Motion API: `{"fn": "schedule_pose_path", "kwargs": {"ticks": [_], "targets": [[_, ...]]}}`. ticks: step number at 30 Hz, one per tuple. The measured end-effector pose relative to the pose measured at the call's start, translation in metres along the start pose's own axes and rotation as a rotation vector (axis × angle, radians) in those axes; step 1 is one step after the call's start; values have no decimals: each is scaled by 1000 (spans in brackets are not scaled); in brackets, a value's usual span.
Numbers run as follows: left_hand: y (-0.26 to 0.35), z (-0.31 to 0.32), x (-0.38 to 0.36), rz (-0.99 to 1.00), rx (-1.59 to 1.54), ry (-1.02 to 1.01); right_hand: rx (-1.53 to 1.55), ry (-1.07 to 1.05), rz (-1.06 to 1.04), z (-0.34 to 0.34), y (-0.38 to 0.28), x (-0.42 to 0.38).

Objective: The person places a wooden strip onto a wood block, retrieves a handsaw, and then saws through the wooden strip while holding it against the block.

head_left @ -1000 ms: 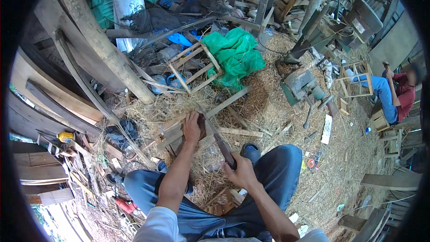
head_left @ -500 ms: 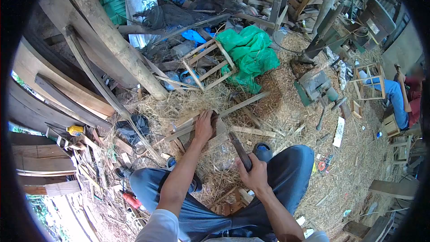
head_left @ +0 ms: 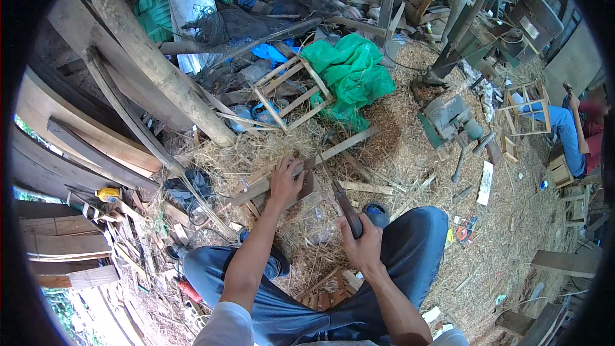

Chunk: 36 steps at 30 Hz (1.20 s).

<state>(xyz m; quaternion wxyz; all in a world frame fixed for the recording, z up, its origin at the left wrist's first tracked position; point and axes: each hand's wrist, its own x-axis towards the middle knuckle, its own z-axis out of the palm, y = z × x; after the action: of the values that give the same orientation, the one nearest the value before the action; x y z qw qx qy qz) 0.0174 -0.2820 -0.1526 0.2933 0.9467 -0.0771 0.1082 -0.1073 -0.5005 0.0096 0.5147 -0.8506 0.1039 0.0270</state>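
My left hand (head_left: 286, 181) rests over a pale wooden strip (head_left: 348, 144) that slants across the straw-covered floor, its fingers bent onto the wood. A flat piece of wood (head_left: 309, 187) lies just beside those fingers. Between my knees, my right hand (head_left: 362, 243) is wrapped round the dark handle of a long tool (head_left: 344, 205). What looks like a thin blade, seen edge-on, points up toward the wooden strip. The tool's tip stands close to the strip; whether it touches cannot be made out.
Ahead lie a small wooden frame (head_left: 276, 120) and a green plastic sheet (head_left: 353, 72). A metal machine (head_left: 450, 120) stands to the right. Farther right, another person (head_left: 566, 129) sits near a wooden stool frame (head_left: 530, 110). Boards and a pole (head_left: 159, 57) lean at left.
The fingers of my left hand have spread a little on the wood. A thin blade line now shows above the tool's handle. The view has shifted slightly.
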Motion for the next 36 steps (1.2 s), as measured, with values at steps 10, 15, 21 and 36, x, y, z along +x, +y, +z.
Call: {"fn": "schedule_pose_path", "kwargs": {"ticks": [10, 15, 21, 36], "targets": [[-19, -29, -19, -36, -12, -43, 20, 21, -14, 8, -3, 1], [-41, -41, -32, -72, 87, -96, 10, 19, -18, 16, -4, -1], [-23, -49, -28, -227, -39, -255, 18, 32, -51, 20, -3, -6], [1, -51, 13, -92, -229, -195, 200, 168, -53, 14, 7, -2]]}}
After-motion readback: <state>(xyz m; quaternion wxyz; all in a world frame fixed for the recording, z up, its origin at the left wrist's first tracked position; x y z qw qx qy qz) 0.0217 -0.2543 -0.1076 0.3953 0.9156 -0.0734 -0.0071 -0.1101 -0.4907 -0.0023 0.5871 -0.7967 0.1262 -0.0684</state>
